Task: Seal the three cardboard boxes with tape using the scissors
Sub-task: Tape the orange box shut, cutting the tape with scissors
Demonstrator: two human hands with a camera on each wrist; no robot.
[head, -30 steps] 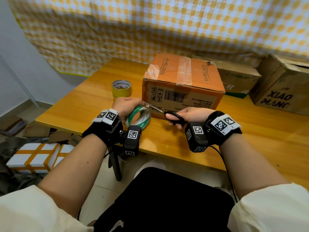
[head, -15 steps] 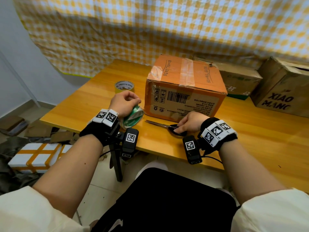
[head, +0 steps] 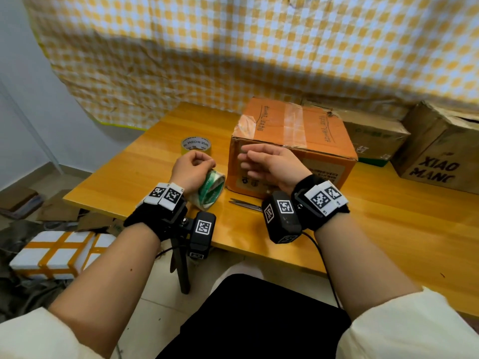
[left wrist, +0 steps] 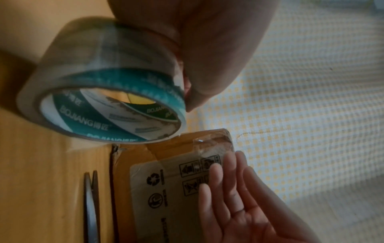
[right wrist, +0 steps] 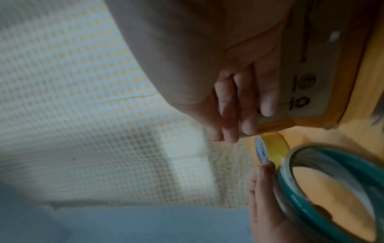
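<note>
- Smoothing the cut tape end down the orange box (head: 298,141) front looks like the step in hand: press flat from the top edge downward, leaving no loose flap.
- Right hand (head: 272,164): fingers (left wrist: 216,174) straight, holding nothing, at the box's front face; actual contact is hard to confirm.
- Left hand (head: 191,169): fingers curled round the green-printed tape roll (head: 211,189), just left of the box.
- Scissors (head: 245,204) lie on the tabletop (head: 388,229) before the box.

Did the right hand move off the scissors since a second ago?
Yes. The right hand rose to the orange box front; the scissors lie alone on the table.
</note>
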